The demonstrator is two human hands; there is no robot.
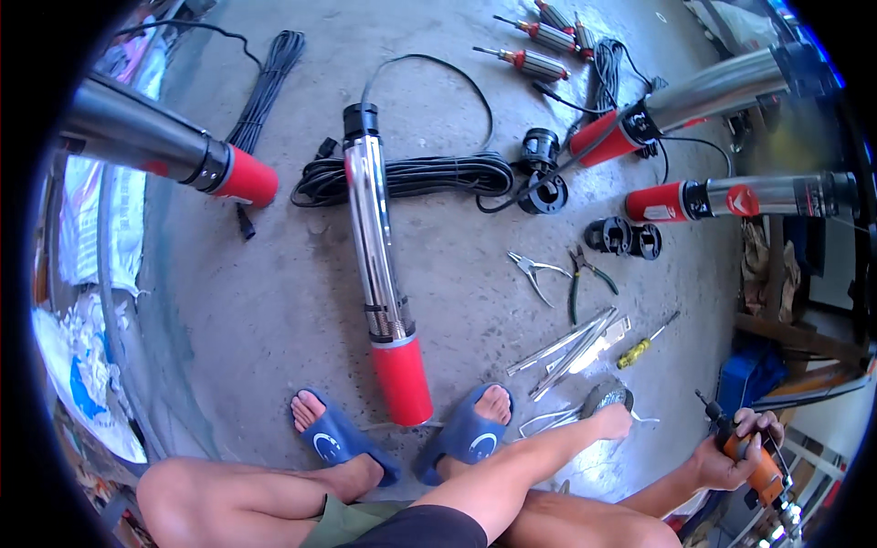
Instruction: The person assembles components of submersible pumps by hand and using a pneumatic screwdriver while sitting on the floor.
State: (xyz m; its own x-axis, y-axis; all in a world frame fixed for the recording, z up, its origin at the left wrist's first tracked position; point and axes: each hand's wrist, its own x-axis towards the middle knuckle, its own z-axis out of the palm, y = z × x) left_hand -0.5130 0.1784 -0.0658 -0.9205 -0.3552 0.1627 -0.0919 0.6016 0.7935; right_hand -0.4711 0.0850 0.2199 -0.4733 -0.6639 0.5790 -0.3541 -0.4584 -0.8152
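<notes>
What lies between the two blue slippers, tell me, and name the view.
The red end of the chrome tube lies between the slippers, as the head view shows.

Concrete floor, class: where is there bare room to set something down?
Bare floor lies between the middle chrome tube and silver pliers, also left of that tube, beyond the left slipper. The right side is crowded: green-handled pliers, screwdriver, metal strips.
</notes>
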